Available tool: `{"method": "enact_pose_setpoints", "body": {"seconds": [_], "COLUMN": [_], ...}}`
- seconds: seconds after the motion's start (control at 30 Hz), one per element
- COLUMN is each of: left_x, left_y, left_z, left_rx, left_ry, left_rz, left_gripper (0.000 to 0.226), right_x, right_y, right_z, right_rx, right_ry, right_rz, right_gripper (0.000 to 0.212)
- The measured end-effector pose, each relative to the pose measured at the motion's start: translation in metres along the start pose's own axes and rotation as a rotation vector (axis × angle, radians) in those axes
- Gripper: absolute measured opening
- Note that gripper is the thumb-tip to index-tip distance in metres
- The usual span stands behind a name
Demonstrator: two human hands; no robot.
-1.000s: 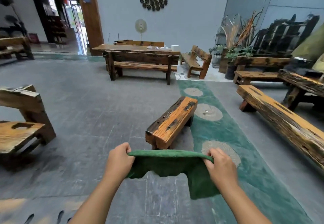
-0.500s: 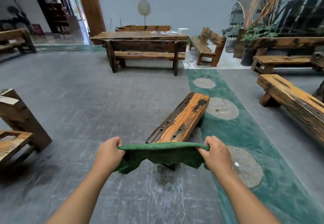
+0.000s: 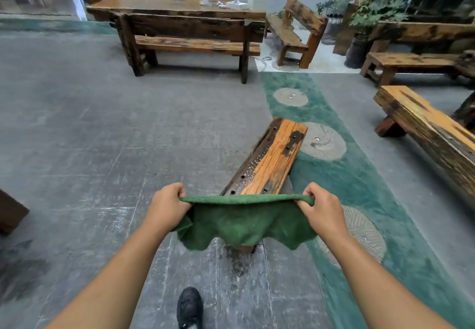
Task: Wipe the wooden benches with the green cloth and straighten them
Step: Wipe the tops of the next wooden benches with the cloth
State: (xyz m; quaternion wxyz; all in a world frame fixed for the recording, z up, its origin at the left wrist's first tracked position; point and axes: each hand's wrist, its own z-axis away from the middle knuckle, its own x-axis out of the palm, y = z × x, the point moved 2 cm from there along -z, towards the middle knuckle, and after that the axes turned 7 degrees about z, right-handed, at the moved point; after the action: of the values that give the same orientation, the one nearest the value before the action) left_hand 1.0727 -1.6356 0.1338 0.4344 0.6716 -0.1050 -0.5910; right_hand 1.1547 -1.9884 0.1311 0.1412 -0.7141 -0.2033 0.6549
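Left hand [image 3: 168, 204]: grip clenched on the left end of the green cloth [image 3: 246, 224], fingers curled over its top edge.
Right hand [image 3: 321, 207]: grip clenched on the right end of the same top edge, knuckles turned up toward the camera.
Green cloth: stretched between the two hands, top edge nearly taut and level, the rest hanging in loose waves; it is held in the air in front of the near end of the small bench and hides that end.
Small bench [image 3: 272, 160]: a short orange plank bench with a dark, hole-studded strip along its left edge, running from near centre away to the right; its far end lies over the edge of the green rug.
Green rug [image 3: 365, 182]: a long strip on the right, with pale round patches set in it, leading toward the far side.
Long bench [image 3: 434, 130]: on the right, beyond the rug, well apart from the small bench.
Backed bench [image 3: 190, 36]: far centre, standing in front of a long wooden tabletop [image 3: 164, 5] that carries a white box [image 3: 256, 2].
Floor [image 3: 90, 135]: grey slabs, with a dark stain under the near end of the small bench.
Shoe [image 3: 190, 308]: black, at the near edge, on the floor between the forearms.
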Motion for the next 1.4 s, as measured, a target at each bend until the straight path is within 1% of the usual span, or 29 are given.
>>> {"method": "enact_pose_setpoints", "body": {"seconds": [0.13,0.27,0.33,0.43,0.6,0.7,0.8,0.93,0.97,1.03,1.1,1.2,1.23,1.33,1.4], "left_x": [0.006,0.019,0.029,0.052,0.09,0.114,0.133,0.164,0.174,0.192,0.209,0.228,0.231,0.241,0.251], "left_y": [-0.007,-0.007,-0.008,-0.012,-0.02,-0.025,-0.032,-0.046,-0.051,-0.063,-0.077,-0.097,-0.104,-0.122,-0.129], "left_z": [-0.092,-0.165,-0.193,-0.225,-0.269,-0.295,-0.312,-0.335,-0.343,-0.355,-0.365,-0.384,-0.389,-0.405,-0.419], "left_rx": [0.022,0.065,0.065,0.106,0.183,0.173,0.119,0.121,0.127,0.143,0.167,0.198,0.191,0.141,0.094], "left_ry": [-0.232,-0.401,-0.475,-0.579,-0.674,-0.678,-0.673,-0.689,-0.704,-0.76,-0.867,-1.0,-1.032,-1.118,-1.167], "left_rz": [-0.047,-0.106,-0.09,-0.18,-0.281,-0.286,-0.304,-0.367,-0.377,-0.374,-0.362,-0.337,-0.353,-0.424,-0.43], "left_gripper": [0.026,0.021,0.023,0.029,0.031,0.017,0.013,0.024,0.023,0.018,0.019,0.039,0.043,0.036,0.027], "right_x": [0.035,0.063,0.079,0.109,0.157,0.184,0.201,0.22,0.229,0.246,0.263,0.288,0.294,0.309,0.316], "right_y": [-0.027,-0.036,-0.033,-0.023,-0.004,0.013,0.024,0.035,0.04,0.048,0.054,0.06,0.059,0.062,0.07], "right_z": [-0.045,-0.08,-0.09,-0.104,-0.129,-0.147,-0.157,-0.171,-0.175,-0.176,-0.176,-0.177,-0.175,-0.175,-0.182], "right_rx": [0.085,0.177,0.226,0.285,0.384,0.43,0.472,0.521,0.536,0.545,0.566,0.585,0.589,0.581,0.603], "right_ry": [-0.011,-0.031,-0.063,-0.138,-0.193,-0.248,-0.278,-0.286,-0.292,-0.32,-0.355,-0.382,-0.416,-0.562,-0.588], "right_rz": [0.062,0.109,0.114,0.11,0.042,0.003,-0.013,0.006,0.011,0.012,0.027,0.093,0.094,0.076,0.026], "right_gripper": [0.022,0.015,0.015,0.016,0.019,0.018,0.02,0.013,0.013,0.014,0.014,0.018,0.019,0.02,0.022]}}
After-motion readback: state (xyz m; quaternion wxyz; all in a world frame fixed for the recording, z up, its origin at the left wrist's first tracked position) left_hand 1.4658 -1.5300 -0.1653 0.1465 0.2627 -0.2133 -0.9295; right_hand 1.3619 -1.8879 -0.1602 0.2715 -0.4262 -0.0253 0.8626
